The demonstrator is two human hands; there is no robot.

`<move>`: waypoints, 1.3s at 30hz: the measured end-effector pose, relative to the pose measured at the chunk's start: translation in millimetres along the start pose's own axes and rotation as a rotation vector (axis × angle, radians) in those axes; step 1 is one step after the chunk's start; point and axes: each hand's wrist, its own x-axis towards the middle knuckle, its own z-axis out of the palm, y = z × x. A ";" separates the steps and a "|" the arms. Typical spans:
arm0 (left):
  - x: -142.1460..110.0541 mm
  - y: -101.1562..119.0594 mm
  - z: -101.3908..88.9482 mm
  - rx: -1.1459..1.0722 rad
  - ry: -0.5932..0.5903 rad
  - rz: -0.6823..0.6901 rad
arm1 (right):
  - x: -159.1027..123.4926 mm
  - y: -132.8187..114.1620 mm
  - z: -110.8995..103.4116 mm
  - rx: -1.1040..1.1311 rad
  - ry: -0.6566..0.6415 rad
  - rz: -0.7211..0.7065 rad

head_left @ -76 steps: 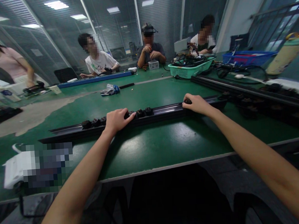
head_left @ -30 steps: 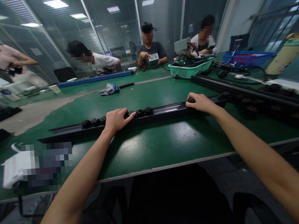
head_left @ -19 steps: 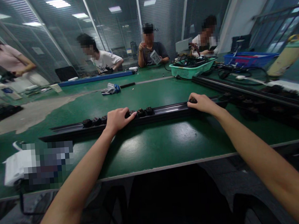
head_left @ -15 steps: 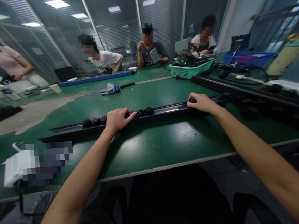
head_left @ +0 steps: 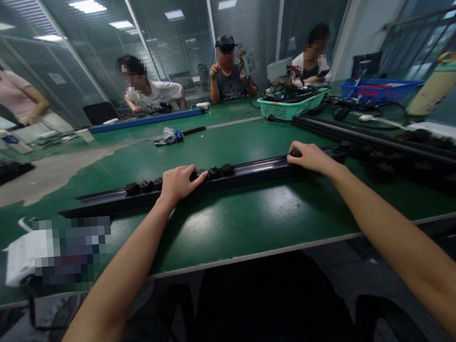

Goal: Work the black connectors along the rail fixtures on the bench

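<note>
A long black metal rail (head_left: 228,173) lies across the green workbench (head_left: 254,216) in front of me, carrying a row of several small black parts (head_left: 214,172). My left hand (head_left: 179,184) lies over the rail, its fingers curled on one of these parts (head_left: 199,173). Farther right, my right hand (head_left: 310,158) has its fingertips on a single black part (head_left: 295,153) at the rail's right end. The parts beneath my palms are hidden.
A second black rail with similar parts (head_left: 382,147) runs off to the right. Beyond stand a teal basket of cables (head_left: 286,108) and a blue crate (head_left: 378,90). Crumpled gloves (head_left: 167,136) lie mid-bench. Several people work across the bench. A pixelated white object (head_left: 26,253) sits near my left.
My right hand has slid slightly right along the rail, while my left hand stays in place. The person opposite has lifted a small pale box-like item higher.
</note>
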 end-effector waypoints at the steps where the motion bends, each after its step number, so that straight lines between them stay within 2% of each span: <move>1: -0.1 0.0 -0.2 -0.002 -0.001 -0.002 | 0.2 0.4 0.2 0.004 0.001 -0.004; 17: -0.1 1.2 -0.6 0.015 -0.016 -0.012 | 3.5 8.9 -1.3 -0.006 -0.045 0.002; 39: -0.4 -0.2 -0.9 -0.003 -0.021 -0.021 | 1.8 10.1 -6.5 -0.015 -0.037 0.034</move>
